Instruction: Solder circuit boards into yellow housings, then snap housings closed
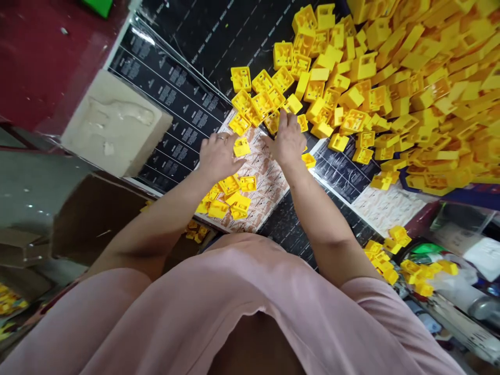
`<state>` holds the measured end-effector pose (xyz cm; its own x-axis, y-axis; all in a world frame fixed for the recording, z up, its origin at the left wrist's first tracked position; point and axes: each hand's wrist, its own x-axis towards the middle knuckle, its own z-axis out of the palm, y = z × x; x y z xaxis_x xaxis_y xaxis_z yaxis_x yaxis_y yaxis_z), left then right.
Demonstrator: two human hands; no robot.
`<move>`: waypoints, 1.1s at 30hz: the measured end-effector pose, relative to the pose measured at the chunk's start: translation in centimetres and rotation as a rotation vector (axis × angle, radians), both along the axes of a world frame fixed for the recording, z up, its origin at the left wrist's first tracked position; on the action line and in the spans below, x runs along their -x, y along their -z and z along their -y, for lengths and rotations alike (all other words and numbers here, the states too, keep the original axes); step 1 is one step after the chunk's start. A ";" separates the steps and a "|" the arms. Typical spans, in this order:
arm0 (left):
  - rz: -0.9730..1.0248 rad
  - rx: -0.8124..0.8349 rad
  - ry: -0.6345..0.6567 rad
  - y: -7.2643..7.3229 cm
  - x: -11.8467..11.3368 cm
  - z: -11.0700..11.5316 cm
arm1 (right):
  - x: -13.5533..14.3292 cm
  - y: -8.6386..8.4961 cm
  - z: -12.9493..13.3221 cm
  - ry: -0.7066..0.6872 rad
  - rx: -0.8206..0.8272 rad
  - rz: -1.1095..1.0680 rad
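My left hand (219, 156) rests over the patterned sheet, thumb spread from the fingers. At its fingertips is a small yellow plastic housing (242, 147); the thumb looks apart from it. My right hand (289, 139) reaches to the near edge of a cluster of similar housings (263, 104), most with their hollow sides up. Its fingers point forward, by a housing (272, 122) that lies partly between them and the spread thumb. Nearer my body, a small group of yellow housings (230, 198) lies on the sheet, below my left hand.
A large heap of yellow housings (410, 78) fills the right side. At left sits a pale foam block (117, 122) on the black printed table covering (175, 99). An open cardboard box (89, 219) stands below the table's left edge. More yellow pieces (427, 273) lie at lower right.
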<state>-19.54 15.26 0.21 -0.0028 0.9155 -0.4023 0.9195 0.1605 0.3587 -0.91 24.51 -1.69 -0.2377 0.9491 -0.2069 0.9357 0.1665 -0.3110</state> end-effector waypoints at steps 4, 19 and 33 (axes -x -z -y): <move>0.063 -0.023 -0.006 1.6 -0.4 -0.5 | -0.5 -0.1 -0.8 0.159 0.269 -0.381; 0.561 -0.371 0.003 -2.4 -1.8 4.7 | -4.5 -4.4 9.5 0.676 1.308 -1.644; 0.587 -0.620 0.094 -3.8 -2.9 6.3 | -5.2 -3.3 11.0 0.606 1.200 -1.746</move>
<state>-16.60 8.97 3.97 0.1358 0.9565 0.2581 0.5575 -0.2891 0.7782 4.34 13.49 1.59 -0.5943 0.5835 -0.5534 -0.4617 -0.8110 -0.3593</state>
